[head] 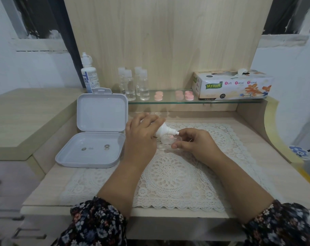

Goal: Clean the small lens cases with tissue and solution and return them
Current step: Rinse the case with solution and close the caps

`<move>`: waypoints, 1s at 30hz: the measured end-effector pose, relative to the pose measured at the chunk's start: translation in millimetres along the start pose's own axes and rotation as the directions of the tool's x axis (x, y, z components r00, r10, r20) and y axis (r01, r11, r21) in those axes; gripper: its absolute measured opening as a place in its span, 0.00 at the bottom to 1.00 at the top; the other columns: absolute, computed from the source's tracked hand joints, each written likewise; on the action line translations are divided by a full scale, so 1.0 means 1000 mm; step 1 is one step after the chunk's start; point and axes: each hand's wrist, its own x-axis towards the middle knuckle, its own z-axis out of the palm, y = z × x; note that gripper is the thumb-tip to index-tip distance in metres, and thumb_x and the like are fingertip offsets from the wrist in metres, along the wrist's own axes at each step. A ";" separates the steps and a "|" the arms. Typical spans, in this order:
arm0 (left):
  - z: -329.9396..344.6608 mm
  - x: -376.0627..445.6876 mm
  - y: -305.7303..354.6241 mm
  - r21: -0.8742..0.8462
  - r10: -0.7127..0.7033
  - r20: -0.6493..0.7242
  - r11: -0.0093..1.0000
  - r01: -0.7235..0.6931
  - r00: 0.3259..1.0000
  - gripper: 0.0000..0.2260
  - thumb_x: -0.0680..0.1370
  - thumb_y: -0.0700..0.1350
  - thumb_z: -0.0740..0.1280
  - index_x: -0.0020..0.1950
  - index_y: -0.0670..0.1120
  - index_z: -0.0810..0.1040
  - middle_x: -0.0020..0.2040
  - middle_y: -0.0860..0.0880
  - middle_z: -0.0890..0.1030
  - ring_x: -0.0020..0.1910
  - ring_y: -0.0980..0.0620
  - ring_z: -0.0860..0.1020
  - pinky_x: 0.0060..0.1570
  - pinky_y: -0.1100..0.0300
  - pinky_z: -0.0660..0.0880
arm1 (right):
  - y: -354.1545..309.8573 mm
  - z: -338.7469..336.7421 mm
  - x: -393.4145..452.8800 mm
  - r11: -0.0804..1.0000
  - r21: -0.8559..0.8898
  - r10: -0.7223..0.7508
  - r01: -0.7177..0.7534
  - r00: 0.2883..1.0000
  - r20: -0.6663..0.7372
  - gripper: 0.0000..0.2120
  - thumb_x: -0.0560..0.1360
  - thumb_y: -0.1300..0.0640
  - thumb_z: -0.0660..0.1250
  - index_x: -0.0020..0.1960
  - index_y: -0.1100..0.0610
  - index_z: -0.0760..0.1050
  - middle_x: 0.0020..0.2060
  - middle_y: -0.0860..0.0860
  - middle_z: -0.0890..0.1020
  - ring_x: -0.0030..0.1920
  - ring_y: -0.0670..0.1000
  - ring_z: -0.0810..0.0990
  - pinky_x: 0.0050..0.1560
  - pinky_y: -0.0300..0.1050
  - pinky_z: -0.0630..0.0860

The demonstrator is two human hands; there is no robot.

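A small clear round lens case (170,139) with a pink tint inside sits low over the white lace mat (170,176), near the middle of the bench (49,181), pinched at its rim by the right hand (195,145), apparently to steady it. The left hand (141,135) wraps a small white dropper bottle (165,130), tilted so its nozzle points into the case, probably to drip solution. To the left lies an open white hinged plastic box (95,132); on the far glass shelf (168,102), pink caps (158,96) and a tissue box (232,85) wait.

Pale wood desk (49,110) with tall back panel (166,41), glass shelf (168,102), white walls (35,71), dark window frames (69,32).
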 end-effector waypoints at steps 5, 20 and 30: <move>0.000 0.000 0.000 0.002 -0.001 0.003 1.000 0.001 1.000 0.28 0.62 0.28 0.69 0.57 0.49 0.80 0.52 0.54 0.80 0.57 0.46 0.73 0.55 0.44 0.68 | 0.001 0.000 0.001 1.000 0.005 0.002 -0.002 1.000 -0.007 0.13 0.66 0.57 0.78 0.49 0.54 0.82 0.31 0.42 0.82 0.31 0.38 0.76 0.36 0.31 0.71; 0.000 0.000 0.000 0.019 0.006 0.005 1.000 -0.006 1.000 0.27 0.62 0.29 0.69 0.57 0.49 0.80 0.52 0.54 0.80 0.57 0.46 0.72 0.55 0.45 0.67 | 0.000 0.001 0.001 1.000 0.011 0.023 -0.023 1.000 -0.010 0.13 0.65 0.56 0.79 0.48 0.54 0.82 0.32 0.44 0.82 0.32 0.39 0.76 0.36 0.32 0.72; 0.000 0.000 -0.002 0.023 0.022 -0.006 0.999 -0.022 1.000 0.27 0.62 0.29 0.69 0.57 0.49 0.80 0.52 0.52 0.81 0.57 0.46 0.72 0.55 0.44 0.68 | 0.001 0.000 0.001 1.000 -0.004 0.018 -0.018 1.000 -0.014 0.18 0.65 0.55 0.79 0.52 0.56 0.81 0.35 0.46 0.82 0.32 0.38 0.76 0.35 0.29 0.71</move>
